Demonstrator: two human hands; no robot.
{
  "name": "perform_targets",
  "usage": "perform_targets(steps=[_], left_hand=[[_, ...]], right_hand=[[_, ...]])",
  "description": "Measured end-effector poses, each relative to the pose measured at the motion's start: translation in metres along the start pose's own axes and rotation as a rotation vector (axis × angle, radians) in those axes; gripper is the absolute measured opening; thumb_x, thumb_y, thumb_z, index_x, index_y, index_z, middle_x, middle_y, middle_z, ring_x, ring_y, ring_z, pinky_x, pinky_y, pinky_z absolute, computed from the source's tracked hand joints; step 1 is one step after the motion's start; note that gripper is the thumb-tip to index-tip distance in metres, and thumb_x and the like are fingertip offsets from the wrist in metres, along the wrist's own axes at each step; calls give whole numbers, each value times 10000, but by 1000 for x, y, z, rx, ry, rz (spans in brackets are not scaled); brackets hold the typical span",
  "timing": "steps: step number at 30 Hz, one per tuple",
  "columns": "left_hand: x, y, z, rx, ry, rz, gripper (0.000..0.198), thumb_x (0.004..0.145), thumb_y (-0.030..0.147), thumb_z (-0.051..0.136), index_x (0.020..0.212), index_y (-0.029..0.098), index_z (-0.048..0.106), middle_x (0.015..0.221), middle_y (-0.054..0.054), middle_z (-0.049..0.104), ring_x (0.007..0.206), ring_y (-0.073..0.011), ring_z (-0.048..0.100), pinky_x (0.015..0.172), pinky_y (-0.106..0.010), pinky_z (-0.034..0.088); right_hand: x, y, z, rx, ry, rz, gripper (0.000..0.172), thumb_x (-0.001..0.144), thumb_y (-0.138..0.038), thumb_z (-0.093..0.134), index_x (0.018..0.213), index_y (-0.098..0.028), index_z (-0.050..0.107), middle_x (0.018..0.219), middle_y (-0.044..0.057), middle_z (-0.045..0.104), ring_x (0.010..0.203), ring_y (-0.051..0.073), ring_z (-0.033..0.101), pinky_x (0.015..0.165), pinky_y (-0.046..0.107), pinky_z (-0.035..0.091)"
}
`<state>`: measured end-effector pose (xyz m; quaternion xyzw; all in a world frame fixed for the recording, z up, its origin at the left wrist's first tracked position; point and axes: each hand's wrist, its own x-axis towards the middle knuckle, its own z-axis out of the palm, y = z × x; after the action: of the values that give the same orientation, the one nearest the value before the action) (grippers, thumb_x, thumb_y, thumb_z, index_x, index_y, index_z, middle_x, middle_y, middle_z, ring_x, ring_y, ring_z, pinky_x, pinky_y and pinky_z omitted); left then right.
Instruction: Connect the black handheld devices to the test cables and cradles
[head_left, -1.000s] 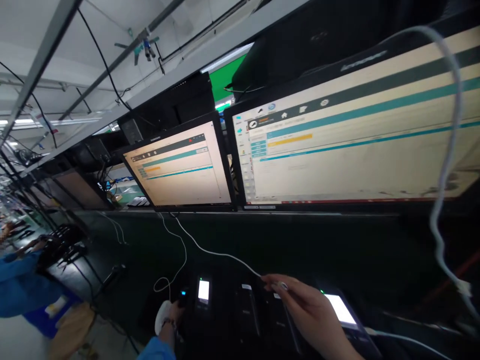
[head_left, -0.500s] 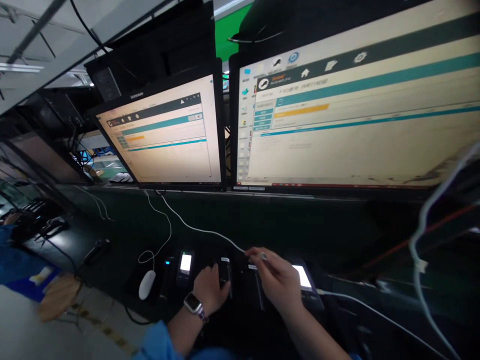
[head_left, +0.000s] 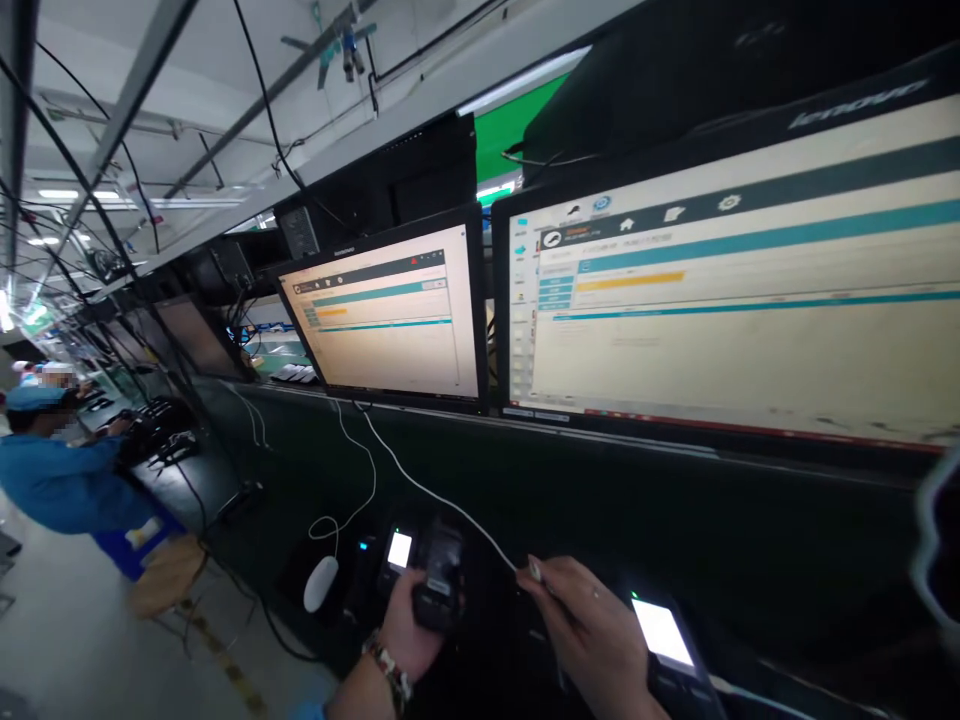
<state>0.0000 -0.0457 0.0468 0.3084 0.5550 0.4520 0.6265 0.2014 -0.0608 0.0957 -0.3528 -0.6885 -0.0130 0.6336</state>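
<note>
- The handset [head_left: 439,585], a dark one, sits in my left hand [head_left: 409,625], lifted just off the near edge of the bench [head_left: 600,510], with the hand wrapped round its lower half.
- My right hand [head_left: 592,635] pinches the plug [head_left: 534,570] of the white cable [head_left: 420,485] between thumb and fingertips, just right of the handset and not touching it.
- The cable runs far-left, up to the smaller monitor [head_left: 390,315].
- In my judgement the plug goes in best if I keep the handset still, turn its socket end toward the plug, and push straight in, not at an angle.
- I'd leave slack in the cable, so it drags on neither the lit handset [head_left: 399,550] at left nor the mouse [head_left: 320,583].
- Another lit handset [head_left: 664,632] lies near right.
</note>
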Motion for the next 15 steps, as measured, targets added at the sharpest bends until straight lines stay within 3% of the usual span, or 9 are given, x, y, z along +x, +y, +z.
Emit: perform_targets(steps=[3,5,9,15], left_hand=[[-29,17,1,-577,-59,-134,365,846,379,436,954,91,632,851,-111,687,769,-155,654,730,-272,530],[-43,31,4,-824,-119,-231,367,873,344,423,956,65,645,793,-120,695,704,-155,655,651,-251,535],[-54,46,8,-812,-206,-273,431,904,350,342,905,71,671,807,-131,719,709,-189,682,639,-279,557],[-56,37,-2,-781,-428,-351,527,879,476,333,1048,123,686,750,-138,713,624,-167,678,584,-238,539]], right_hand=[[2,-7,7,8,-52,-117,272,838,-96,600,1073,-222,651,704,4,667,715,153,626,663,295,554],[5,-15,13,66,-143,-114,252,849,-104,592,1070,-214,647,726,11,664,727,153,617,698,323,547],[14,-33,20,138,-314,11,200,909,-147,510,1040,-166,658,681,18,613,613,125,562,591,281,510],[21,-42,17,35,-389,93,223,905,-119,473,948,-156,689,732,52,634,703,159,566,671,351,475]])
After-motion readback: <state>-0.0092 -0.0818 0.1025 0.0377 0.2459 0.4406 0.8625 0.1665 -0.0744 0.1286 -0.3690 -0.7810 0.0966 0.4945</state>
